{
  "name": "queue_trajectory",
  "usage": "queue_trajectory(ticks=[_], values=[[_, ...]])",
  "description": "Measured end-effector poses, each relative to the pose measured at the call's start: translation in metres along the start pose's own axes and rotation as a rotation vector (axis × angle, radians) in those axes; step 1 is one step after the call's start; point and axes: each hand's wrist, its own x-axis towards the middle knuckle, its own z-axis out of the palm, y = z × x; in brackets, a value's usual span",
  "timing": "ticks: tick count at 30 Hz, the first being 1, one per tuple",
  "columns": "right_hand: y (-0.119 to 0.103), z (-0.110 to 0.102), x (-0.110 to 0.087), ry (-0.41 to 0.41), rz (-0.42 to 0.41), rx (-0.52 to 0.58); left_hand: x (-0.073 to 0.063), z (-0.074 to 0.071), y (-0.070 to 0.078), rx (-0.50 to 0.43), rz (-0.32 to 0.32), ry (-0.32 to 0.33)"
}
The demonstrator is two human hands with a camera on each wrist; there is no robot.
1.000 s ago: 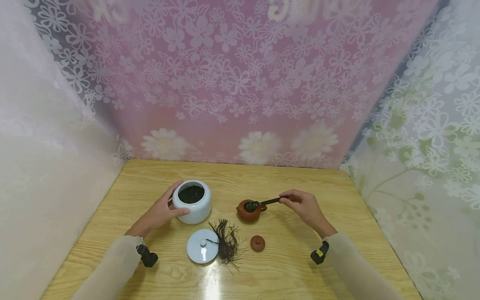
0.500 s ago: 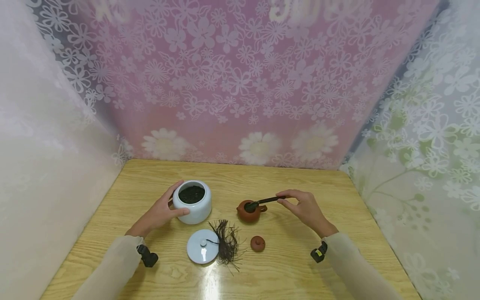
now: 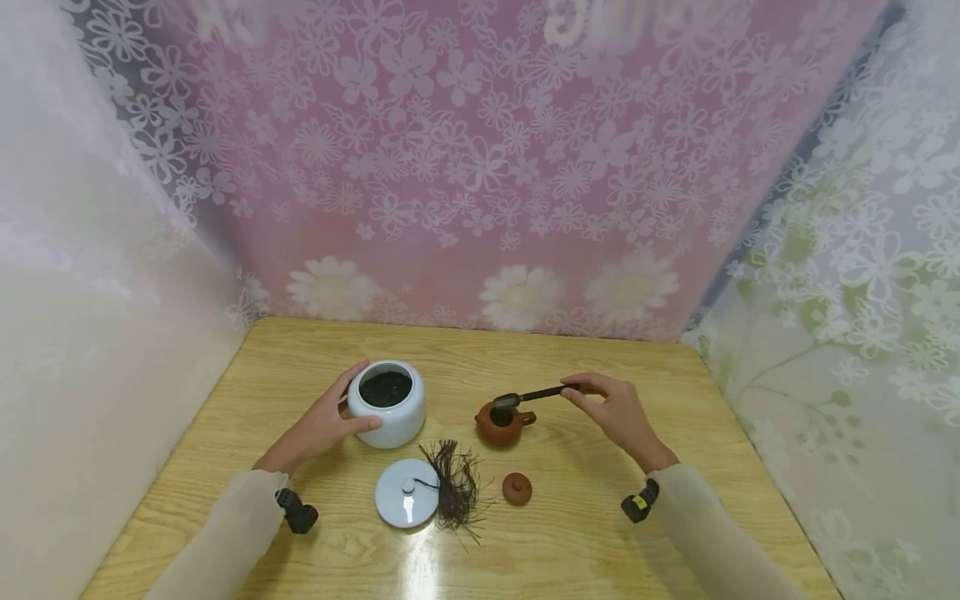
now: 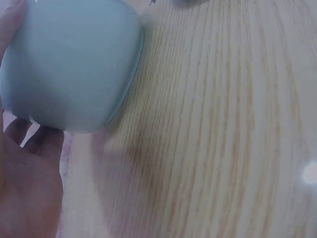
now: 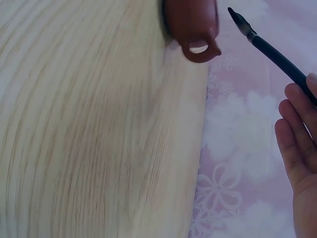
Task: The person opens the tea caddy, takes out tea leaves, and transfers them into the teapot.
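Note:
My left hand point(image 3: 321, 427) holds the side of a white ceramic jar point(image 3: 399, 425), thumb at the front and fingers round the back. Dark tea leaves point(image 3: 386, 388) show inside its mouth. In the left wrist view the pale jar wall point(image 4: 74, 64) sits against the fingers. Between thumb and fingertips, my right hand point(image 3: 621, 417) pinches the dark handle of a tea scoop point(image 3: 542, 392). The scoop's head lies just over the mouth of a small brown clay teapot point(image 3: 498, 432), which has dark leaves inside. The right wrist view shows the scoop point(image 5: 277, 58) above the teapot point(image 5: 192, 20).
A white jar lid point(image 3: 405, 504) with a round knob lies in front of the jar. A dark stringy tassel point(image 3: 455, 492) is spread beside it. The teapot's brown lid point(image 3: 517, 489) rests to the right, on the wooden table point(image 3: 585, 533). Patterned curtains surround the table.
The scoop first held a dark heap over the teapot, then tipped down into its mouth. Now it is raised and more level, with less on it. The left hand stays on the jar.

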Motion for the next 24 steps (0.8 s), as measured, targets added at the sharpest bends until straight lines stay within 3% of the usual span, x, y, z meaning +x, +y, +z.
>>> queue_trajectory(ticks=[4,7,16,24], values=[[-0.004,0.002,0.005,-0.009,0.081,0.091,0.000,-0.001,0.000,-0.002,0.000,-0.001],[-0.010,0.009,0.013,-0.019,0.096,0.150,-0.001,-0.001,0.000,-0.001,-0.002,0.002],[-0.047,0.036,0.046,-0.046,0.026,0.251,0.002,-0.002,-0.002,-0.006,0.007,-0.004],[-0.082,0.056,0.071,-0.075,-0.041,0.248,0.001,-0.001,-0.002,-0.007,0.010,-0.004]])
